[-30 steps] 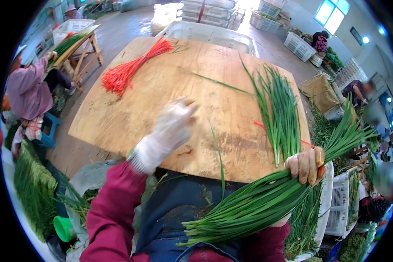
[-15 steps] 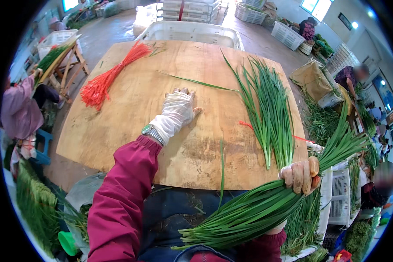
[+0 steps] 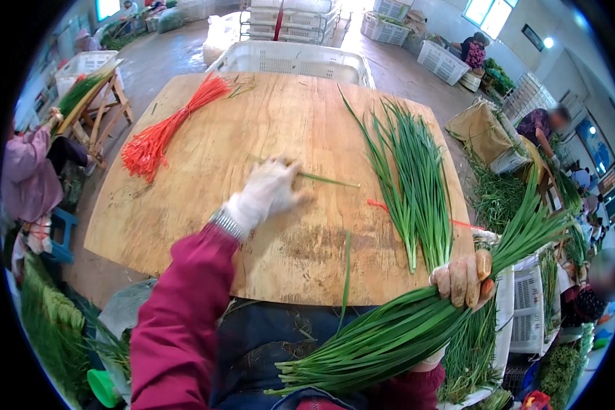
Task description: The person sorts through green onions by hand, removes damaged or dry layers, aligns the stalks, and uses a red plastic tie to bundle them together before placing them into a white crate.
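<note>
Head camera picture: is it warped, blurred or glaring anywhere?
In the head view, the wooden board's edges bow, as a fisheye would make them; in the same head view, the left hand looks smeared, probably by motion, while the right hand and green bundle look crisper; at the head view's top, the window glares bright.

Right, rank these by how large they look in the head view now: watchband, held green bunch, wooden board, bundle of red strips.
1. wooden board
2. held green bunch, though its nearness to the camera may exaggerate its size
3. bundle of red strips
4. watchband
</note>
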`<action>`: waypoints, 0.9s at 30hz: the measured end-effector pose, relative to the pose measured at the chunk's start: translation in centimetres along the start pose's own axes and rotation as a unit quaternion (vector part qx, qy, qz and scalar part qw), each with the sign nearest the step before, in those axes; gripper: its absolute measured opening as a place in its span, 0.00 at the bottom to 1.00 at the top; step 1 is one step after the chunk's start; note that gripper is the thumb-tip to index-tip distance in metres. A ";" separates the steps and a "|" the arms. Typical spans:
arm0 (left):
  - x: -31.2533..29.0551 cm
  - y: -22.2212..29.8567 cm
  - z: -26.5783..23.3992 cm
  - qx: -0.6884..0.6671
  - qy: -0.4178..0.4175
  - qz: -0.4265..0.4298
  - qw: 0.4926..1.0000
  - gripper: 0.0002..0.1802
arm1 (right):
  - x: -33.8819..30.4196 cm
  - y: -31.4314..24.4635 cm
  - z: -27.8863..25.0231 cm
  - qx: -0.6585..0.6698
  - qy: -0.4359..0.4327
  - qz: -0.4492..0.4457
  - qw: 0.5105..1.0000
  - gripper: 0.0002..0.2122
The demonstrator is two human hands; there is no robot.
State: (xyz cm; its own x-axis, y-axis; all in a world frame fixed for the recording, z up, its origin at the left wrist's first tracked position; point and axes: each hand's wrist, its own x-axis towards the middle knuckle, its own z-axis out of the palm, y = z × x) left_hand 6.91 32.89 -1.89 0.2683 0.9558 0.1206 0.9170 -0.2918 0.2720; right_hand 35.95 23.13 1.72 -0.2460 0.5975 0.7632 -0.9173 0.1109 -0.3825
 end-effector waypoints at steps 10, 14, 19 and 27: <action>-32.0 -0.6 -3.3 -0.009 0.039 -0.087 0.995 0.20 | 7.1 5.7 3.0 0.076 -0.084 0.018 0.993 0.05; -28.6 1.5 -4.4 -0.415 0.034 -0.066 0.907 0.30 | 10.9 8.7 6.3 0.156 -0.125 0.055 0.978 0.04; -22.4 2.3 -2.9 -0.704 -0.038 0.046 0.708 0.55 | 14.8 11.2 11.6 0.246 -0.143 0.079 0.955 0.03; -23.2 2.3 -4.4 -0.863 -0.146 -0.035 0.483 0.44 | 17.3 15.7 6.8 0.207 -0.222 0.150 0.941 0.14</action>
State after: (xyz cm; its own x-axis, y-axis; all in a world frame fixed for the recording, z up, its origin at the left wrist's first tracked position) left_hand 1.53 9.89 0.13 0.5156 0.8567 -0.0167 -0.6173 0.3849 0.6861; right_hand 15.15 29.82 12.39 -0.5351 0.1523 0.8309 -0.8067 -0.3843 -0.4490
